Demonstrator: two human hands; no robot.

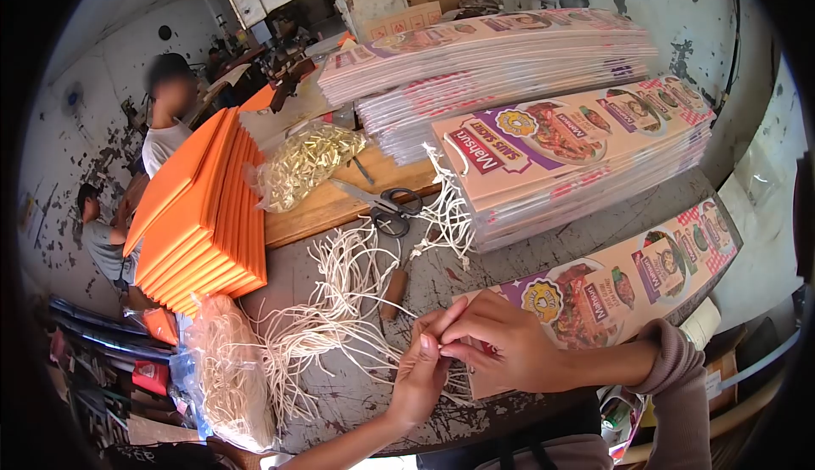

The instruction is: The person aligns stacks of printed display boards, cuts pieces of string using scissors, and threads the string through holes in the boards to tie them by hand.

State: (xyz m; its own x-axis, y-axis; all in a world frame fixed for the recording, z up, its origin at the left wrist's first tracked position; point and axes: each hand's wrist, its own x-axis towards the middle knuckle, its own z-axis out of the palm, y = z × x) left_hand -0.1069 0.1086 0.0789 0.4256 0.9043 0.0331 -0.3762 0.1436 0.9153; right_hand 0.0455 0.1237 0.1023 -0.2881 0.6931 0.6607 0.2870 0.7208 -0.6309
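My left hand [418, 374] and my right hand [492, 338] meet over the near edge of the worn grey table [373, 432]. Fingertips on both hands are pinched together; what lies between them is too small to make out. Under and beside my right hand lies a printed cardboard sheet [624, 300]. Loose white cords [327, 326] spread to the left of my hands, some passing behind my left hand. A brown cylindrical piece [394, 293] rests just above the cords, and black-handled scissors [382, 204] lie beyond it.
Printed sheets [586, 143] are stacked at the right, with further stacks [492, 58] behind. Folded orange pieces [204, 215] stand at the left. Near them are a bag of gold-coloured pieces [310, 160] and a bag of cords [229, 368]. Two people [165, 122] are at the far left.
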